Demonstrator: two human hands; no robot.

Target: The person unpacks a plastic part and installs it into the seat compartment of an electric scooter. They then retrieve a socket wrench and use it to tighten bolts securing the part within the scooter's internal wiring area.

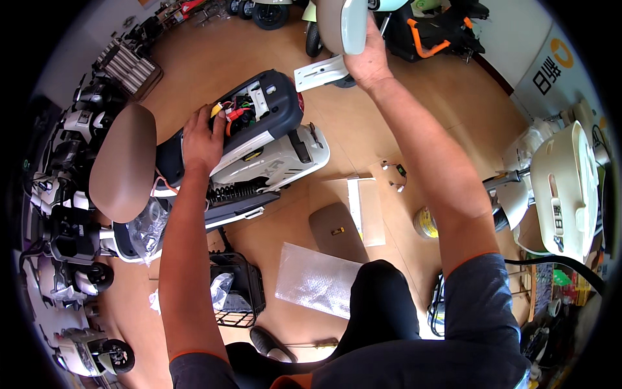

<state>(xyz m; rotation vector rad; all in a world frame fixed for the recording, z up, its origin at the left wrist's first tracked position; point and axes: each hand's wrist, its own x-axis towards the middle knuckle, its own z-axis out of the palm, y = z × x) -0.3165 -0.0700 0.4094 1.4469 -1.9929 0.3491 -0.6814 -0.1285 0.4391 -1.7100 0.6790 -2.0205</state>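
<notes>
Far left: a line of parked scooters (74, 155), mostly black and white, sat along the side of the shop.
Saddle: a big brown padded oval seat (123, 165) stuck up just left of my left hand, with a crumpled clear plastic bag (148, 227) near its lower edge.
Left hand: my left hand (202, 139) was laid open on the black plastic tail section (285, 97) of the scooter I was working on, fingertips right by the open compartment.
Compartment: red, yellow and green wiring (240, 111) showed inside it, and the scooter's glossy white body panel (278, 162) ran along below.
Basket: a black wire basket (258, 279) stood on the floor, closer to me.
Floor, middle: a clear sheet of bubble wrap (317, 279), then a flat brown rounded panel (334, 227) overlapping some tan cardboard (372, 217).
Right hand: my right hand (369, 61) had a grip on a brown and pale grey padded part (343, 26), held up past the tail; some fingers were hidden. A slotted white metal bracket (317, 73) poked out below it, couldn't tell if they were joined.
Right side: a yellow-labelled roll (426, 223) on the floor, then a cream scooter (564, 188).
</notes>
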